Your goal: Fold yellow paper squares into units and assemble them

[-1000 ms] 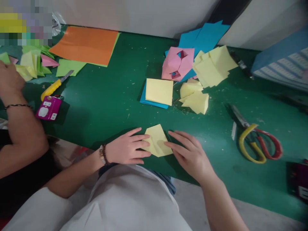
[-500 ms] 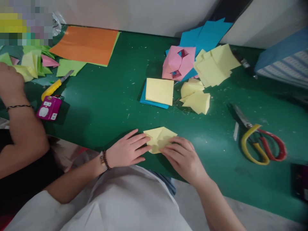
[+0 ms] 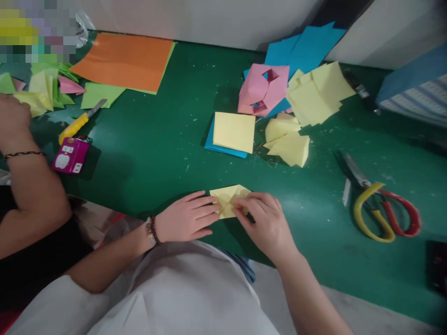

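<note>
A small folded yellow paper (image 3: 226, 197) lies on the green table (image 3: 153, 149) near its front edge. My left hand (image 3: 186, 217) lies flat with its fingers stretched out, the fingertips pressing on the paper's left part. My right hand (image 3: 265, 223) has its fingers curled and pinched on the paper's right flap, folding it inward. Part of the paper is hidden under both hands.
Behind lie a yellow square on blue paper (image 3: 233, 132), folded yellow pieces (image 3: 288, 142), a pink paper form (image 3: 262, 90), loose yellow sheets (image 3: 317, 93) and blue sheets (image 3: 307, 44). Scissors (image 3: 380, 204) lie right. Orange paper (image 3: 125, 60), a yellow knife (image 3: 75, 125) and another person's arm (image 3: 31, 186) are left.
My right hand has drawn in and folded the paper's right side over, so the paper looks smaller. My left hand has stayed pressing on it. The view shifted slightly.
</note>
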`<state>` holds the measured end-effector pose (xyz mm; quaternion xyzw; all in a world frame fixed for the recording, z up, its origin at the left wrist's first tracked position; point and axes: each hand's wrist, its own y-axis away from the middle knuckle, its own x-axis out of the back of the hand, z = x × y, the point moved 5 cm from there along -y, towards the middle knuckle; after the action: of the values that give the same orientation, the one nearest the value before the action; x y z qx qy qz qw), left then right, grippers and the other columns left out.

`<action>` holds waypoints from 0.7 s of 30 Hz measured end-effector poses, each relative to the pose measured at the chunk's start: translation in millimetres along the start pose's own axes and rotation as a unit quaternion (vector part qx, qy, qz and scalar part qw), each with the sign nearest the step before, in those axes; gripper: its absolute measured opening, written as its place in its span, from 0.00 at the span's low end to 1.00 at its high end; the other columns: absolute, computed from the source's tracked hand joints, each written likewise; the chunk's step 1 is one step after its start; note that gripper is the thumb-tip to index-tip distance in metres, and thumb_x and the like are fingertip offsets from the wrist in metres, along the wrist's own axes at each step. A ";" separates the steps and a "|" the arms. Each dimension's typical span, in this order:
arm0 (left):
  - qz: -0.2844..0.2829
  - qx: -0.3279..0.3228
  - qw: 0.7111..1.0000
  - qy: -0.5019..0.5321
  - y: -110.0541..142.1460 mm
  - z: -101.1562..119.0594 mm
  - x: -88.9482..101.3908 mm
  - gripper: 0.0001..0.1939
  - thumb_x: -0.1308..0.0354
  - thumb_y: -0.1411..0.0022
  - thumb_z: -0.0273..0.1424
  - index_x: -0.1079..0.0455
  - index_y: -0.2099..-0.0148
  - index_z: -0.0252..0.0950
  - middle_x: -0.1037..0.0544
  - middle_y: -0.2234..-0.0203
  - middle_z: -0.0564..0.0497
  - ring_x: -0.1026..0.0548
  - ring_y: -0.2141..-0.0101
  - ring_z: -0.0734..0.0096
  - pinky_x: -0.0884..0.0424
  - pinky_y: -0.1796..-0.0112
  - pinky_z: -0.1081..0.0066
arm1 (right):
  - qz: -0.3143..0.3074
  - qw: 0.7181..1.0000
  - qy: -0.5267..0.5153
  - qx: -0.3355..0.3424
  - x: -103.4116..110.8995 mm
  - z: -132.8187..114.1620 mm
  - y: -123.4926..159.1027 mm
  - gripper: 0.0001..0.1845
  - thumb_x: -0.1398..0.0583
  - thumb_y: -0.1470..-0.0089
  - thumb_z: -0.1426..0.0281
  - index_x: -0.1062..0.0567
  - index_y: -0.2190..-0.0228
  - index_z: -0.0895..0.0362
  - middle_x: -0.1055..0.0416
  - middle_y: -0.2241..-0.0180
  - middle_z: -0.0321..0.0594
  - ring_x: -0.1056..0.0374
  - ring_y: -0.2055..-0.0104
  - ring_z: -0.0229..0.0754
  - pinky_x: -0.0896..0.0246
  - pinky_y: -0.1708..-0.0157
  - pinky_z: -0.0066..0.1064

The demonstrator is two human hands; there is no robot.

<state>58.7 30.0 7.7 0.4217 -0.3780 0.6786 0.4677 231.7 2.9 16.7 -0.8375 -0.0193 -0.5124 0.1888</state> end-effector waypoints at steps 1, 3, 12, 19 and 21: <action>-0.005 0.000 1.000 -0.002 -0.3 -0.1 -0.3 0.20 0.50 0.31 0.38 0.34 0.42 0.35 0.28 0.45 0.48 0.36 0.41 0.61 0.44 0.39 0.58 | 0.003 1.000 0.005 0.005 0.4 -0.9 -0.2 0.02 0.41 0.43 0.74 0.27 0.66 0.55 0.25 0.71 0.38 0.32 0.60 0.44 0.40 0.61 0.35; -0.018 -0.001 1.000 -0.005 -0.3 0.0 -1.1 0.21 0.50 0.31 0.39 0.36 0.40 0.38 0.29 0.45 0.49 0.36 0.41 0.61 0.43 0.39 0.57 | 0.003 1.000 0.011 0.013 1.0 -2.2 -0.7 0.02 0.41 0.42 0.74 0.27 0.66 0.56 0.25 0.71 0.38 0.32 0.60 0.43 0.41 0.60 0.34; -0.031 0.002 1.000 -0.002 -0.4 -0.7 -1.4 0.21 0.47 0.33 0.40 0.35 0.41 0.41 0.30 0.44 0.49 0.37 0.41 0.62 0.44 0.39 0.58 | -0.001 1.000 0.011 0.016 0.7 -2.3 -1.0 0.03 0.41 0.42 0.74 0.27 0.66 0.55 0.25 0.71 0.38 0.32 0.59 0.44 0.40 0.61 0.34; -0.034 0.001 0.999 -0.002 -0.3 -0.8 -0.3 0.21 0.48 0.32 0.41 0.35 0.40 0.40 0.31 0.43 0.50 0.38 0.40 0.62 0.46 0.38 0.58 | -0.005 1.000 0.007 0.001 -2.1 -1.0 -0.2 0.03 0.41 0.43 0.74 0.27 0.66 0.54 0.24 0.69 0.39 0.31 0.59 0.45 0.39 0.61 0.36; -0.038 -0.001 0.999 -0.006 -0.2 -0.5 -0.7 0.21 0.49 0.32 0.41 0.35 0.40 0.39 0.31 0.42 0.51 0.38 0.40 0.62 0.46 0.38 0.57 | -0.005 1.000 0.005 0.000 -2.3 -0.8 -0.4 0.03 0.41 0.43 0.74 0.26 0.67 0.55 0.24 0.69 0.40 0.31 0.59 0.45 0.38 0.61 0.36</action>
<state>59.0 30.4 6.9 0.4390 -0.3654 0.6575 0.4914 229.8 3.4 15.2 -0.8348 -0.0228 -0.5176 0.1862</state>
